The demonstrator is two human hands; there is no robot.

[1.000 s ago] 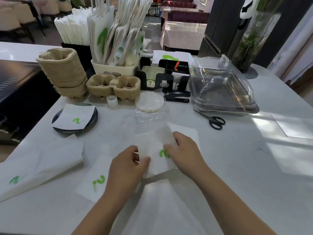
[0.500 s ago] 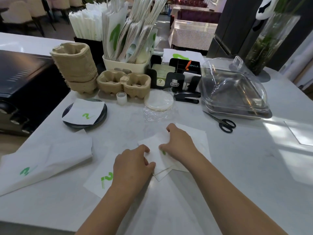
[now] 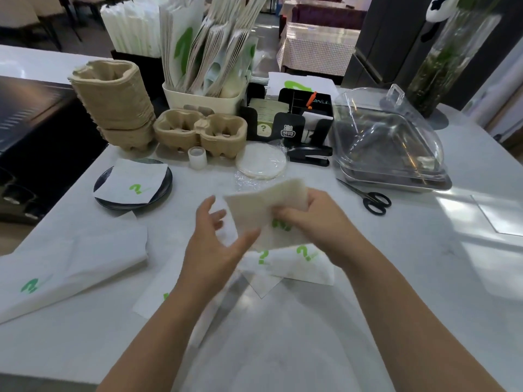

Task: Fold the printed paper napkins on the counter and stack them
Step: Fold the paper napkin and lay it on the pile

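Note:
My right hand (image 3: 308, 222) holds a white paper napkin (image 3: 254, 210) with a green question-mark print, lifted off the counter and curved. My left hand (image 3: 215, 244) is spread open just left of it, thumb touching the napkin's lower edge. Under both hands, flat napkins (image 3: 300, 264) with green prints lie on the white counter. Another printed napkin (image 3: 152, 298) peeks out beneath my left forearm. One napkin (image 3: 133, 182) rests on a dark plate (image 3: 167, 188) at the left. A larger pile of white printed paper (image 3: 70, 267) lies at the far left.
Black scissors (image 3: 370, 199) lie right of my hands. A clear domed tray (image 3: 390, 142), a black stapler (image 3: 308, 155), a wrapped stack of round papers (image 3: 261, 162), pulp cup carriers (image 3: 201, 131) and a bin of paper bags (image 3: 203, 52) line the back.
The napkin that both hands pressed flat on the counter is now lifted in my right hand. My left hand has let go and opened.

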